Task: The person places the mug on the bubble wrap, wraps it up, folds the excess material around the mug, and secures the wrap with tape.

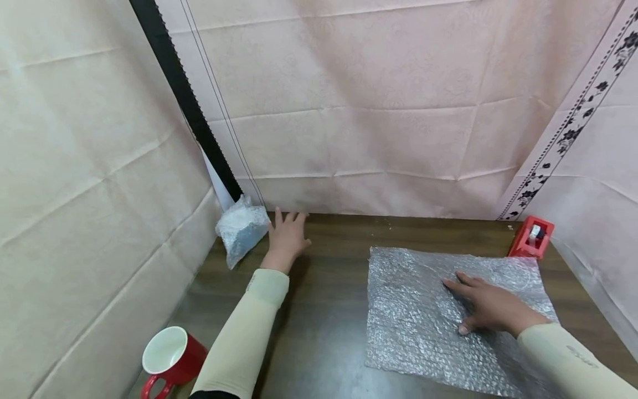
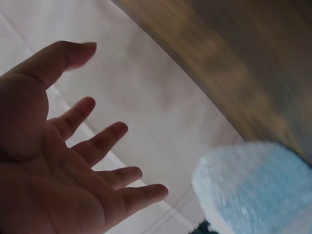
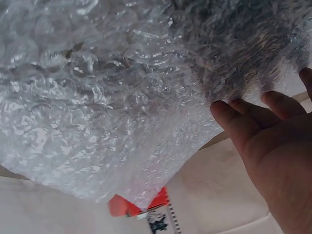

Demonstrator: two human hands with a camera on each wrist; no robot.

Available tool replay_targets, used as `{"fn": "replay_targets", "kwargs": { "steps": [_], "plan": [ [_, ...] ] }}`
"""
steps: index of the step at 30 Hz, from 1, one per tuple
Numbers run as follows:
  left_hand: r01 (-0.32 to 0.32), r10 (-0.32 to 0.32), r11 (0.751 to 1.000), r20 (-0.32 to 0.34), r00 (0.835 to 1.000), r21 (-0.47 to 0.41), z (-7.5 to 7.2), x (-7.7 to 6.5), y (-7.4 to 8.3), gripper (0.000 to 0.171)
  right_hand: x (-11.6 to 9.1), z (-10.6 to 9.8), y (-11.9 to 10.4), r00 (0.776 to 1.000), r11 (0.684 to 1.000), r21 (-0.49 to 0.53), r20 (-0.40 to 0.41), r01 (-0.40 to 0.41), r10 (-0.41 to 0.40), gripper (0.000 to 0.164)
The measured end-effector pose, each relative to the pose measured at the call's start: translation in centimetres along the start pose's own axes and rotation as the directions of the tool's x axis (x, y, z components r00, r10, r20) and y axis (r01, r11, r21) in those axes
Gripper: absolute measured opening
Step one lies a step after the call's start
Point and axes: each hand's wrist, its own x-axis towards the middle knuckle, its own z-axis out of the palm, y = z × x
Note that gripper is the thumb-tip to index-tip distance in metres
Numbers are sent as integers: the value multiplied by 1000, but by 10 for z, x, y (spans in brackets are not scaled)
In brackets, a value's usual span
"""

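Note:
In the head view my left hand (image 1: 288,239) reaches toward the back of the table, fingers spread, beside a bubble-wrapped bundle (image 1: 242,227) in the back left corner. The left wrist view shows the palm with nothing in it, apart from the bundle (image 2: 253,190). On the right, my right hand (image 1: 490,303) is spread over a flat sheet of clear bubble wrap (image 1: 413,316). In the right wrist view its fingertips (image 3: 220,108) appear at the sheet's surface; whether they press on it I cannot tell. What the bundle contains is hidden by its wrapping.
A red mug (image 1: 174,360) with a white inside stands at the front left, next to the left forearm. At the back right a red tape dispenser (image 1: 532,238) touches the sheet's far corner. Pale cloth walls (image 1: 379,138) enclose the wooden table (image 1: 319,332).

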Motion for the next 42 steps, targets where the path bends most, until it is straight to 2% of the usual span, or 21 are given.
{"fn": "replay_targets", "kwargs": {
  "steps": [6, 10, 12, 16, 22, 25, 27, 31, 34, 39, 42],
  "plan": [
    [-70, 72, 996, 37, 997, -51, 9, -8, 24, 67, 15, -3, -16, 999, 999, -22, -21, 40, -40, 118],
    [-169, 174, 984, 100, 980, -52, 16, -14, 37, 67, 25, -4, -25, 998, 998, -29, -24, 52, -53, 118],
    [-226, 234, 972, 152, 960, -70, 20, -19, 44, 72, 30, -5, -30, 998, 998, -29, -17, 55, -55, 118],
    [-309, 331, 943, 261, 907, -121, 26, -32, 56, 81, 41, -6, -40, 999, 998, -20, 11, 53, -53, 118],
    [-393, 407, 912, 363, 838, -115, 32, -51, 77, 95, 55, -7, -55, 998, 998, -32, 25, 58, -57, 116],
    [-419, 424, 902, 395, 815, -105, 37, -58, 85, 102, 63, -6, -63, 998, 998, -49, 30, 48, -46, 116],
    [-407, 414, 907, 412, 812, -110, 40, -63, 89, 106, 68, -5, -68, 999, 997, -66, 33, 45, -43, 117],
    [-374, 372, 924, 424, 826, -82, 45, -72, 93, 110, 77, -6, -81, 998, 995, -85, 44, 43, -40, 117],
    [-363, 348, 931, 407, 844, -43, 48, -76, 92, 109, 82, -9, -91, 998, 996, -77, 54, 40, -36, 116],
    [-372, 338, 927, 332, 880, 43, 53, -79, 87, 105, 92, -12, -106, 997, 996, -78, 69, 38, -32, 114],
    [-345, 309, 937, 324, 894, 56, 56, -78, 81, 107, 98, -11, -112, 997, 996, -79, 74, 40, -34, 112]
  ]
}}
